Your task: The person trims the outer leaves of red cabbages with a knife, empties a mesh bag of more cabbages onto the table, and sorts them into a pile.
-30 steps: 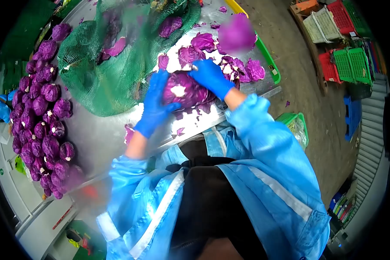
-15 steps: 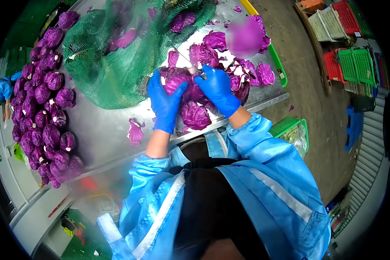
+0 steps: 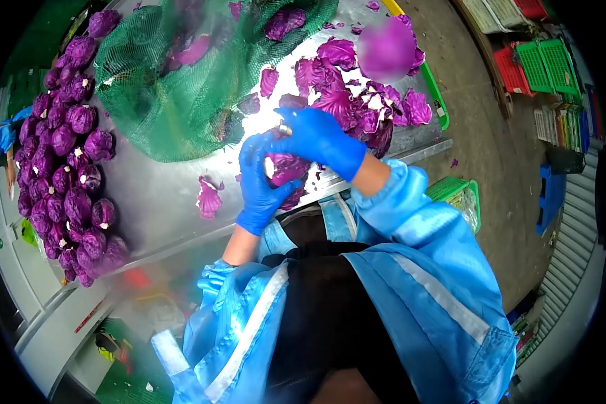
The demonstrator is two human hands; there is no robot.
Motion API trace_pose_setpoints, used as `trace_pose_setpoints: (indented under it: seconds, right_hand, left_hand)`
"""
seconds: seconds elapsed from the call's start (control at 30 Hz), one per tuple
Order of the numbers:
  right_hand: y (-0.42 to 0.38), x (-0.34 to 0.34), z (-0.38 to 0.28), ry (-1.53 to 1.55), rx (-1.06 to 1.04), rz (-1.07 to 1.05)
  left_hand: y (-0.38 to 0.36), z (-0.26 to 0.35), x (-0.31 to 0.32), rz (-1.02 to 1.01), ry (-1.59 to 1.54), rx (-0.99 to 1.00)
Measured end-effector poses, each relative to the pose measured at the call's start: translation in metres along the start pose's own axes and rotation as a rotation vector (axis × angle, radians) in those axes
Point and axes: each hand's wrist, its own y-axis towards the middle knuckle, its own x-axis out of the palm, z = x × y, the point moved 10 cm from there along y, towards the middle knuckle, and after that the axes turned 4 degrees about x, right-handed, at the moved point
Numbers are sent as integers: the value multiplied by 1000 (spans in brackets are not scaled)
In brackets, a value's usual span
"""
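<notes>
Over the table's [image 3: 151,209] near edge, my left hand [image 3: 257,192] cups the cabbage [image 3: 288,168], likely firm, weighty, slick-leaved and best cradled round its sides, my right hand [image 3: 320,138] clenching a small metallic tool [image 3: 285,129].

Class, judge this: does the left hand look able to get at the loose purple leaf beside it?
Probably yes: the leaf lies nearby on the metal table with nothing bulky between, though the left hand is occupied with a cabbage.
</notes>
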Motion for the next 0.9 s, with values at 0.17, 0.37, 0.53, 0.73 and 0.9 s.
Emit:
trace_pose_setpoints:
  seconds: [0.17,0.37,0.53,0.73,0.9]
  right_hand:
    - [15,9,82,-97,316,-200]
    - [1,6,44,240,292,0]
    - [-10,66,70,442,384,129]
    - [-28,64,86,298,443,89]
    - [-17,13,93,401,513,32]
  left_hand:
    - [-22,-28,-22,-52,-56,-94]
    - [-16,-41,-30,63,-453,-377]
    - [-12,-88,-17,170,-630,-607]
    - [-13,-113,-42,246,-930,-616]
    - [-51,-139,-46,441,-1261,-825]
